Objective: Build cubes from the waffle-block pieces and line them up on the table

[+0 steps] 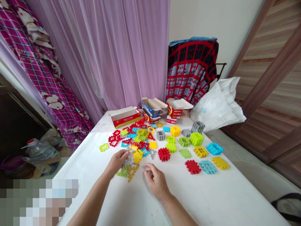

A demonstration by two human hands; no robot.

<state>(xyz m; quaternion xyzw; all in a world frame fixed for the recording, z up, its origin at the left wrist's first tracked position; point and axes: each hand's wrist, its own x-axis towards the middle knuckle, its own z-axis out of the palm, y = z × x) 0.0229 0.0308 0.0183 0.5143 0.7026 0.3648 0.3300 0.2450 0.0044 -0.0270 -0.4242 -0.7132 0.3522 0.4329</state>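
A loose pile of red, yellow, blue, green and grey plastic pieces [141, 135] lies on the white table. My left hand [117, 161] is at the pile's near left side, fingers bent together by grey pieces; whether it grips one is too small to tell. Just right of a yellow piece [137, 157], my right hand [155, 180] hovers with curled fingers, and no piece shows in it. Green and dark yellow triangular pieces [133, 172] lie between the hands. Sorted stacks stand to the right, among them a red stack [164, 154] and a bright green stack [197, 138].
Open boxes, one red and yellow [126, 119] and one blue [151, 108], stand at the table's back edge. A white plastic bag [217, 105] is at the back right corner. A lone green piece [103, 147] lies left of the pile.
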